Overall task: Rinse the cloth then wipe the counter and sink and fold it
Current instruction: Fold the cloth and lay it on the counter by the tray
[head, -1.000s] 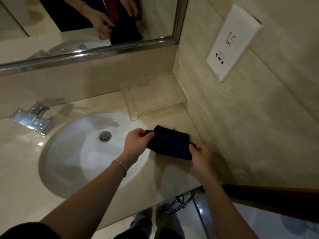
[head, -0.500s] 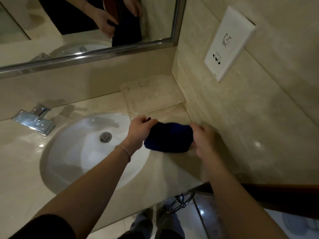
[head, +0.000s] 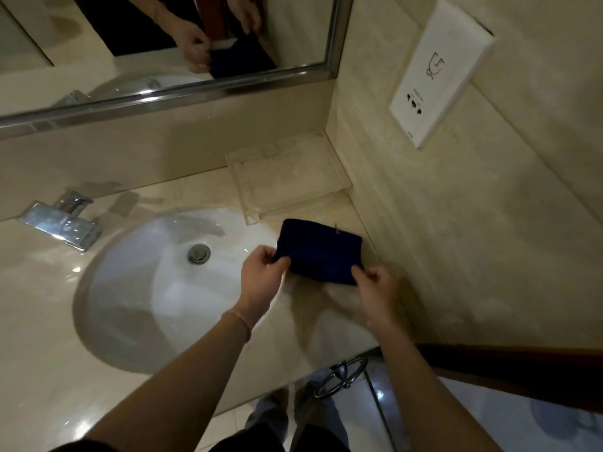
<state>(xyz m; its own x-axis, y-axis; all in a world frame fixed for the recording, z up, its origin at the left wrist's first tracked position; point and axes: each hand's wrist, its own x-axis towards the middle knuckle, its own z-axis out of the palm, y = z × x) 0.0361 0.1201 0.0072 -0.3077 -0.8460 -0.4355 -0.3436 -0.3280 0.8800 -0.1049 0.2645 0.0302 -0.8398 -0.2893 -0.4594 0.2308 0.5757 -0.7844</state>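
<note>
the sink (head: 107, 324) sits wet to the left. the left hand (head: 261, 275) pinches the near left corner of the dark blue cloth (head: 321, 252), the right hand (head: 378, 285) pinches its near right corner, likely squaring the fold. the cloth rests on the counter (head: 49, 386), between basin and wall.

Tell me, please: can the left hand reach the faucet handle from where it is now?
Probably yes. The left hand pinches the dark cloth, so it must let go first; only the open sink basin lies between it and the faucet.
</note>
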